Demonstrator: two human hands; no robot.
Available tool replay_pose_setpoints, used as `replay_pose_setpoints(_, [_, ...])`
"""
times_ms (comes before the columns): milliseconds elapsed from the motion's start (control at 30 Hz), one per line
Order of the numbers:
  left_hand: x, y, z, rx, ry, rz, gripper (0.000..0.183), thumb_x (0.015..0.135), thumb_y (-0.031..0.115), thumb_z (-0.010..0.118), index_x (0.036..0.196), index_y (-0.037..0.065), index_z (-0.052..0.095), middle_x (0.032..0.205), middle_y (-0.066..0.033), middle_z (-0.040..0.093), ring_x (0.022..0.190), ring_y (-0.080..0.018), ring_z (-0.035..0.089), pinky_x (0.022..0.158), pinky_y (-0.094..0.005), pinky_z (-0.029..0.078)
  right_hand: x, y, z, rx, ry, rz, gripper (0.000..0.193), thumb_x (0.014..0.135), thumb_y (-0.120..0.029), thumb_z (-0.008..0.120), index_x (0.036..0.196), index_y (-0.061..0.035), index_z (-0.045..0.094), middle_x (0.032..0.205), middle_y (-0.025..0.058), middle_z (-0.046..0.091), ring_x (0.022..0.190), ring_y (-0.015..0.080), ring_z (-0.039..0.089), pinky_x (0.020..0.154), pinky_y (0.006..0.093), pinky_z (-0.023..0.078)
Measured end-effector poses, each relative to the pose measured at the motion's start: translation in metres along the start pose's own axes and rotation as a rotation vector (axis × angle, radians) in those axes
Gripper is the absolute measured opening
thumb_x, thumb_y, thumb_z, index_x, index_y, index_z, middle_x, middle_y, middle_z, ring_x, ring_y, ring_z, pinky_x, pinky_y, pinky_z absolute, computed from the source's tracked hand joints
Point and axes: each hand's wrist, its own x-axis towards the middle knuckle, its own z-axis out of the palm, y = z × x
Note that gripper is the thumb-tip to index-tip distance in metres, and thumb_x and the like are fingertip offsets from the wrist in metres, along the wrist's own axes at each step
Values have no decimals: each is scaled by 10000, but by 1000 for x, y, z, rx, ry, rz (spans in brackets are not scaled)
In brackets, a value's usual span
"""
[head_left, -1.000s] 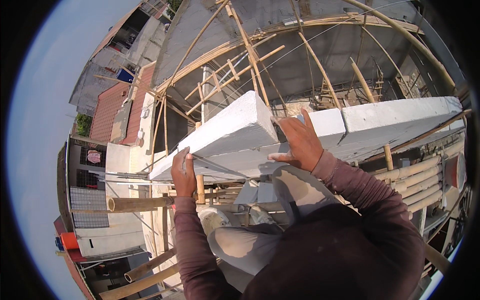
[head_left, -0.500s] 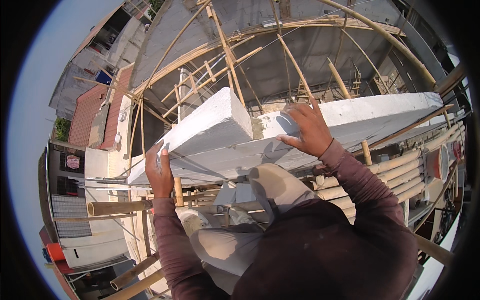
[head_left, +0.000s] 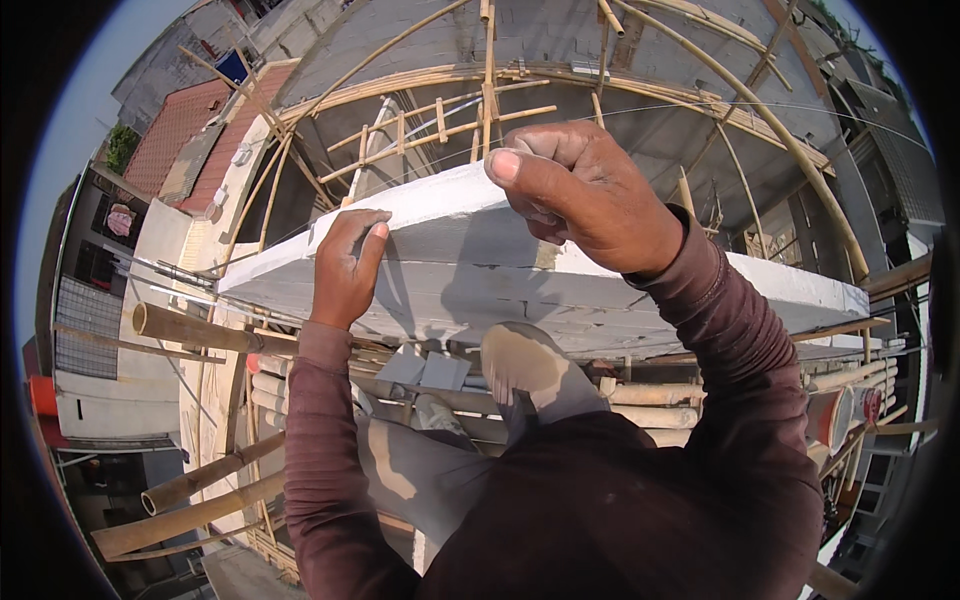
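Observation:
A long white lightweight concrete block (head_left: 425,210) lies on top of a white block wall (head_left: 470,285) in front of me. My left hand (head_left: 345,270) is closed over the block's upper edge toward its left part, thumb on the near side and fingertips at the top. Above the block's right end, my right hand (head_left: 590,200) is raised in a fist, thumb across the curled fingers. I see nothing in the fist. It hides the block's end, and I cannot tell whether it touches. A small patch of grey mortar (head_left: 546,256) shows just below it.
Bamboo scaffolding poles (head_left: 490,90) cross beyond the wall. More bamboo poles (head_left: 655,395) form the platform under my legs. A bucket (head_left: 828,415) stands at the right. Thick bamboo ends (head_left: 150,320) stick out at the left. A red tiled roof (head_left: 185,130) lies far left.
My right hand has gone from open over the wall top to a raised fist above the block's end. My left hand has shifted along the block's edge. The whole view has turned slightly.

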Motion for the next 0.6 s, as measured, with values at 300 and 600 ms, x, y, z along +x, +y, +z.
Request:
replay_pose_setpoints(300, [-13, -27, 4, 63, 59, 0, 300, 992, 206, 575, 1202, 23, 689, 1213, -166, 679, 1177, -326, 621, 1018, -387, 461, 113, 19, 38, 61, -256, 198, 348, 1001, -299, 552, 732, -80, 522, 560, -21, 385, 465, 98, 362, 445, 283, 302])
replay_pose_setpoints(600, [-11, -26, 12, 70, 68, 7, 289, 991, 194, 580, 1189, 20, 697, 1202, -175, 682, 1168, -332, 628, 1013, -394, 468, 113, 2, 33, 30, -350, 199, 409, 1005, -314, 536, 689, -57, 496, 584, -10, 404, 483, 97, 376, 447, 274, 306])
